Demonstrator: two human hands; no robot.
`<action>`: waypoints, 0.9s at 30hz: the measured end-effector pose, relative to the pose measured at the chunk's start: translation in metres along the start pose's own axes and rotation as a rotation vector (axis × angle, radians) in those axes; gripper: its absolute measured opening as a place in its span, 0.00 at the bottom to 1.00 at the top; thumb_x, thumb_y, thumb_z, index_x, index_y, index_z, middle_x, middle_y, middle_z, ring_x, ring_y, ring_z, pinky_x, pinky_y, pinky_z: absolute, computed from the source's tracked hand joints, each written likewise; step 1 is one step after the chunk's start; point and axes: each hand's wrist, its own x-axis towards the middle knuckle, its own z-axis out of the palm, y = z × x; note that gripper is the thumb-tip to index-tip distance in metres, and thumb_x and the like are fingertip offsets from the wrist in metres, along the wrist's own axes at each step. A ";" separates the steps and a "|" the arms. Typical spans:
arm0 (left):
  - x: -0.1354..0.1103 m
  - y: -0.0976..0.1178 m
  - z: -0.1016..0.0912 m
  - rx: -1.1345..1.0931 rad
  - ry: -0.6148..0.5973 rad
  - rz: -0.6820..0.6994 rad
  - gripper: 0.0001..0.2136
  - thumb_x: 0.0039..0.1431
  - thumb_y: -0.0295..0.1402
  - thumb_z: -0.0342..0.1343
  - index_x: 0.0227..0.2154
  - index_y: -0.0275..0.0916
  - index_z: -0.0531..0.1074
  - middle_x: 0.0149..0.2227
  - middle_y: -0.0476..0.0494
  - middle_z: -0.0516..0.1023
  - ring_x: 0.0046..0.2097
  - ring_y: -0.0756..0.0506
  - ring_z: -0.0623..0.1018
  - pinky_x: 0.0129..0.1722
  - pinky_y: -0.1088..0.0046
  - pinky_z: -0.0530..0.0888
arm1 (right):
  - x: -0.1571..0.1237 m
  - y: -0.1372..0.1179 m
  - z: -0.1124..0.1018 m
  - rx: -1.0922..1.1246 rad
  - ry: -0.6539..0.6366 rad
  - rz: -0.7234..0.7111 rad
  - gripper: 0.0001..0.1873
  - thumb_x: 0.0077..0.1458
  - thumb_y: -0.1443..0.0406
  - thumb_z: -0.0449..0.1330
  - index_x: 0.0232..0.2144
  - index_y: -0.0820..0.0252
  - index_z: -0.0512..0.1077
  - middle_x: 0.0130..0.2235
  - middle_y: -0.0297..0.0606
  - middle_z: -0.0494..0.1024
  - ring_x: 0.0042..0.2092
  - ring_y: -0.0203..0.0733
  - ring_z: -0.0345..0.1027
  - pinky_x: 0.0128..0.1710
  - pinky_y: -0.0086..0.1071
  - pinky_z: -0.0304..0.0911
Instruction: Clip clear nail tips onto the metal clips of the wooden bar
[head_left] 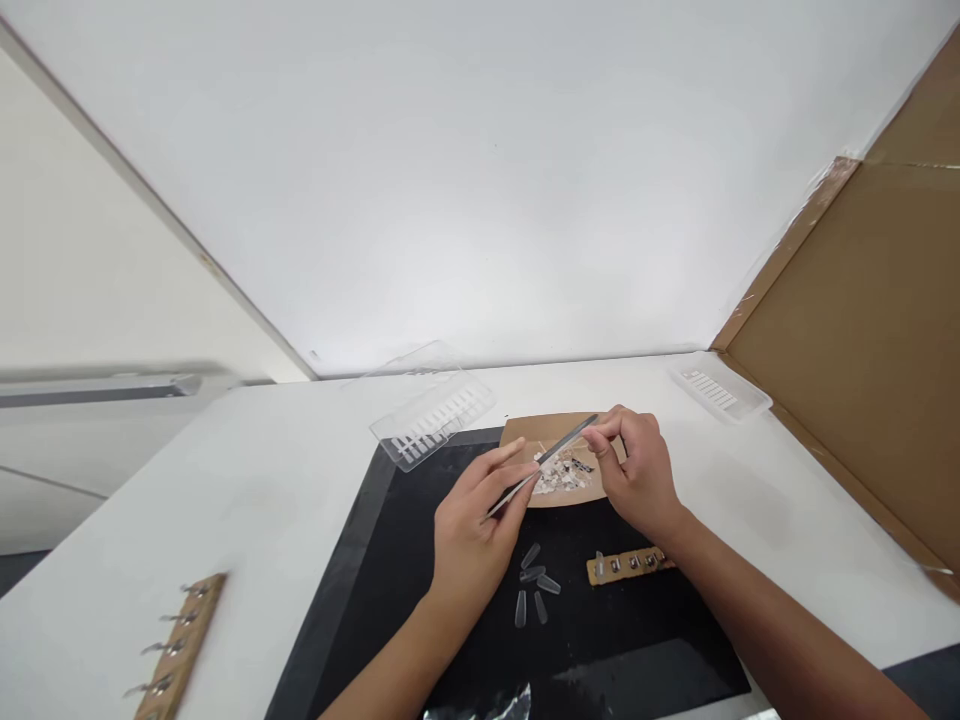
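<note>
Grey tool slants up from the left hand toward the right

Watching from a distance through the head camera, I read everything off one line: the long axis of the slim grey tool (566,443). It runs from low beside the left palm to high and away on the right, crossing above the brown tray (516,430) and its heap of pale fragments (559,480).

My left hand (476,510) has the tool pinched between thumb and fingers around its middle, closed only as far as that thin body allows. My right hand (637,465) is curled, thumb and forefinger drawn close together right by the tool's far end. I cannot tell whether they touch that end or have hold of something small.

So the left hand owns the shaft, while the right is the nearer one to the far tip, just beyond it on the right.

Toward me, clear slips (520,609) lie loose on the black mat (375,610), below the tool and between the forearms. A strip with metal clips (625,566) sits nearer the right forearm, well under the right hand.
</note>
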 end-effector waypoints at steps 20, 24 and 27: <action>-0.001 0.001 -0.005 0.190 -0.251 0.063 0.21 0.77 0.37 0.48 0.68 0.42 0.70 0.41 0.42 0.76 0.40 0.46 0.79 0.43 0.72 0.79 | -0.010 0.007 -0.002 0.101 0.043 0.138 0.13 0.73 0.58 0.57 0.33 0.52 0.67 0.32 0.34 0.77 0.36 0.45 0.72 0.42 0.42 0.64; -0.003 0.004 -0.007 0.298 -0.318 -0.026 0.23 0.79 0.36 0.40 0.70 0.40 0.67 0.45 0.39 0.79 0.46 0.43 0.82 0.47 0.69 0.81 | -0.011 0.008 -0.003 0.100 0.053 0.139 0.13 0.74 0.58 0.57 0.33 0.52 0.66 0.32 0.33 0.77 0.35 0.44 0.71 0.42 0.42 0.63; -0.003 0.003 -0.007 0.365 -0.355 -0.019 0.23 0.79 0.36 0.41 0.70 0.39 0.66 0.46 0.38 0.80 0.47 0.42 0.83 0.43 0.69 0.82 | -0.011 0.007 -0.003 0.044 0.043 0.071 0.12 0.73 0.61 0.57 0.34 0.52 0.67 0.32 0.32 0.77 0.36 0.44 0.72 0.43 0.43 0.62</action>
